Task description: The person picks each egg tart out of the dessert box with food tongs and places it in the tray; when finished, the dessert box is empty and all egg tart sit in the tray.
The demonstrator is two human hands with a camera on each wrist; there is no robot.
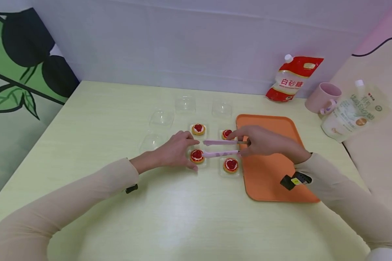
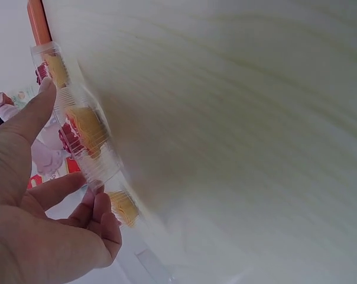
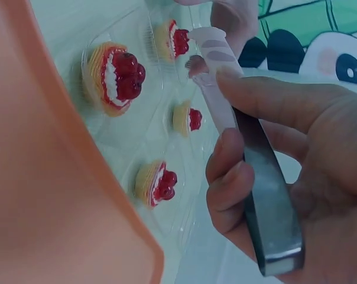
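Four-sided clear plastic box bases hold small tarts with red fruit and white cream. The near left tart (image 1: 197,156) sits in its base (image 2: 101,168), whose edges my left hand (image 1: 176,149) grips between thumb and fingertips. My right hand (image 1: 259,141) holds metal tongs (image 3: 267,201) with pink tips. The tips are spread apart, one close to the near left tart; contact cannot be told. Below and beside the tongs are the near right tart (image 1: 230,165) and the far right tart (image 1: 227,134), partly covered by my right fingers. The far left tart (image 1: 198,129) lies beyond the tongs.
Several clear plastic lids (image 1: 162,118) stand behind and left of the tarts. An orange tray (image 1: 271,181) lies under my right forearm. At the back right are a red sugar pouch (image 1: 289,79), a pink mug (image 1: 321,98) and a pale pouch (image 1: 352,112).
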